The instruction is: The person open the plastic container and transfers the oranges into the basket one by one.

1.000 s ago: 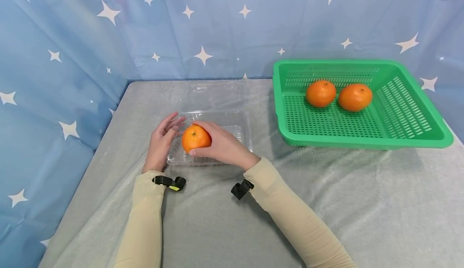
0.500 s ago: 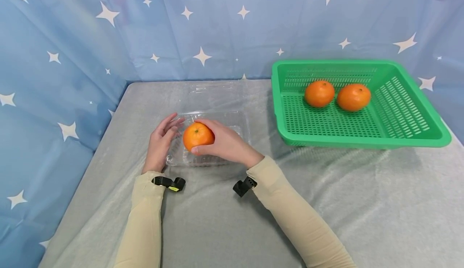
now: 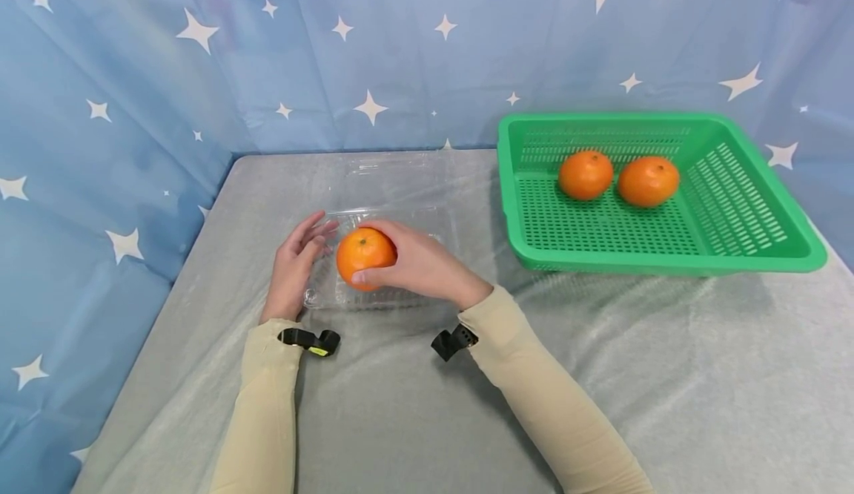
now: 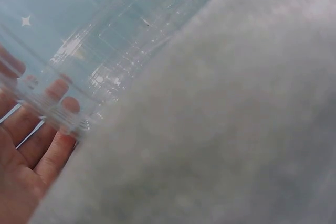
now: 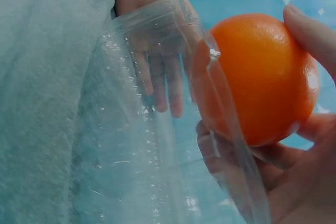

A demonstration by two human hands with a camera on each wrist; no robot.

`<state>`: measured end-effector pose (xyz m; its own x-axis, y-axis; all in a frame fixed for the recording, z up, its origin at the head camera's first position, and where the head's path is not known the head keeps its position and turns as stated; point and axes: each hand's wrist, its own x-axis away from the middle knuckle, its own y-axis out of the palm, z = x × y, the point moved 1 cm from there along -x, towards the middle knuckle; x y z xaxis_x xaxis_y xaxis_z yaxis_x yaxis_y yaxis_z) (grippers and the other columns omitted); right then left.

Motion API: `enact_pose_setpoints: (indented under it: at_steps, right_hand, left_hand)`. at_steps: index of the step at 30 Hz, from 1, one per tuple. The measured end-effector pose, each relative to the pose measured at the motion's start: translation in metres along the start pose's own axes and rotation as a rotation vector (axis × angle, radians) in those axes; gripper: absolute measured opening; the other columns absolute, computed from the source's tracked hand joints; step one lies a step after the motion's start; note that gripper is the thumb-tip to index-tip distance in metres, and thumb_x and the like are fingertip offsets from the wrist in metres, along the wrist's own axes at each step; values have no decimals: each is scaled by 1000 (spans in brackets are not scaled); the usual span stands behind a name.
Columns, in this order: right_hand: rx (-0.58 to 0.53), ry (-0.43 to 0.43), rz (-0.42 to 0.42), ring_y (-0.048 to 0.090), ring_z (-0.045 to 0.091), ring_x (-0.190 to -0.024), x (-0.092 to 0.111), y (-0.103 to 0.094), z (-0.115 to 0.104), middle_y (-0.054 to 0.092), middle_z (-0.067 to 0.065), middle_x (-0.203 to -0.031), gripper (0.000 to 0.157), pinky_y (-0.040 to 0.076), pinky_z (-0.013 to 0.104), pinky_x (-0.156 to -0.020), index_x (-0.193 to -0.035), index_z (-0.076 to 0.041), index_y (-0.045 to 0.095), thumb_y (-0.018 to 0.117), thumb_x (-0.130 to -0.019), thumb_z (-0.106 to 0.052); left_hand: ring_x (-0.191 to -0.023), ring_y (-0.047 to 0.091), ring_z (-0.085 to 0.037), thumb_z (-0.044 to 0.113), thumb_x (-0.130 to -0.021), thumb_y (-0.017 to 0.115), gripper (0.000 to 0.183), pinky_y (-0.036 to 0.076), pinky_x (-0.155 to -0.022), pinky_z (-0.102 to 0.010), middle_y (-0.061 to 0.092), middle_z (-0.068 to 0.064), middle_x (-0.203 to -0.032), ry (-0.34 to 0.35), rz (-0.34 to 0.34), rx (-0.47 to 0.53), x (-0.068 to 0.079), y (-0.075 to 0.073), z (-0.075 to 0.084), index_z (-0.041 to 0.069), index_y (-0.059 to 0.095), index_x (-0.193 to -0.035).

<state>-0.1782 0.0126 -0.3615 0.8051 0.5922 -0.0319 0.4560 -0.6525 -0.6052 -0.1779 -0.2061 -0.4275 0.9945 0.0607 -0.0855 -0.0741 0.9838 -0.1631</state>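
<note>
My right hand [image 3: 423,260] holds a round mandarin [image 3: 363,251], thumb on the near side and fingers curled round the far side. The fruit hangs over the left part of a clear plastic clamshell box [image 3: 327,292]; in the right wrist view the mandarin [image 5: 257,80] overlaps the box's upper edge. My left hand [image 3: 288,275] stands at the box's left side with its fingers extended. In the left wrist view, the fingers [image 4: 55,153] lie right at the transparent wall, partly seen through it. The box's lid [image 3: 394,171] lies folded back behind it.
A green plastic basket [image 3: 634,262] stands at the back right with two mandarins, a left one [image 3: 586,175] and a right one [image 3: 649,182], inside. A grey cloth [image 3: 387,405] covers the table. Behind hangs a blue star-patterned curtain [image 3: 414,64].
My right hand, with the mandarin in it, has shifted slightly to the right over the box. The left hand has stayed in place beside the box.
</note>
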Motion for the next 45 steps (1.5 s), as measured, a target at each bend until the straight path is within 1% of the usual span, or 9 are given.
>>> enact_pose_setpoints:
  at_steps: [5, 9, 15, 20, 23, 28, 34, 38, 45]
  right_hand:
    - [18, -23, -12, 51, 7, -90, 2, -3, -2, 50, -12, -112, 71, 47, 29, -73, -127, -28, 42, 62, -68, -61]
    - [33, -46, -19, 49, 7, -95, 4, -4, -4, 47, -12, -120, 73, 46, 29, -77, -132, -29, 39, 61, -70, -61]
    - [43, -69, -3, 47, 8, -101, 5, -8, -4, 43, -9, -126, 76, 46, 30, -79, -136, -31, 35, 60, -71, -61]
    - [50, -44, 9, 46, 9, -102, 6, -13, -5, 43, -9, -126, 75, 45, 30, -79, -135, -32, 35, 61, -70, -61]
    - [52, -30, 11, 47, 9, -101, 6, -14, -4, 44, -10, -126, 75, 45, 30, -79, -134, -32, 37, 61, -69, -61]
    - [61, -39, 25, 47, 5, -96, 5, -15, -5, 46, -15, -119, 71, 45, 27, -77, -128, -31, 42, 64, -67, -60]
    - [23, -38, 24, 49, 3, -89, 6, -15, -7, 48, -18, -110, 67, 45, 26, -73, -123, -33, 44, 69, -65, -56]
    - [2, -21, 23, 49, 4, -89, 6, -18, -7, 49, -17, -108, 66, 46, 27, -72, -121, -33, 44, 70, -64, -55]
    - [30, -27, 22, 48, 3, -90, 9, -22, -5, 49, -18, -107, 66, 45, 26, -72, -120, -35, 44, 69, -63, -58]
  left_hand:
    - [-114, 47, -18, 21, -94, 45, 39, 39, -93, -38, 52, -5, -125, -3, -14, 12, 7, 3, 13, 26, 42, -132]
    - [-115, 46, -22, 19, -94, 43, 40, 40, -93, -38, 50, -9, -127, -7, -16, 11, 11, 4, 20, 23, 41, -133]
    - [-115, 47, -20, 18, -94, 44, 40, 39, -93, -40, 51, -9, -126, -13, -10, 9, 10, 6, 23, 23, 41, -133]
    - [-115, 46, -21, 17, -94, 43, 40, 38, -93, -41, 51, -10, -126, -12, -10, 6, 9, 5, 24, 22, 41, -134]
    - [-115, 46, -21, 16, -94, 43, 40, 38, -93, -42, 51, -10, -126, -15, -9, 6, 9, 6, 24, 21, 41, -134]
    - [-115, 46, -21, 16, -94, 42, 40, 38, -94, -42, 50, -10, -127, -17, -11, 7, 9, 5, 23, 22, 40, -134]
    - [-115, 46, -21, 16, -94, 42, 40, 38, -93, -42, 51, -10, -126, -9, -10, 2, 9, 3, 20, 22, 41, -134]
    - [-115, 46, -21, 16, -94, 43, 40, 38, -93, -43, 51, -10, -126, -1, -10, 1, 9, 3, 20, 21, 40, -134]
    - [-115, 46, -23, 15, -94, 43, 40, 37, -94, -45, 51, -12, -126, -9, -9, 12, 9, 5, 22, 20, 41, -134]
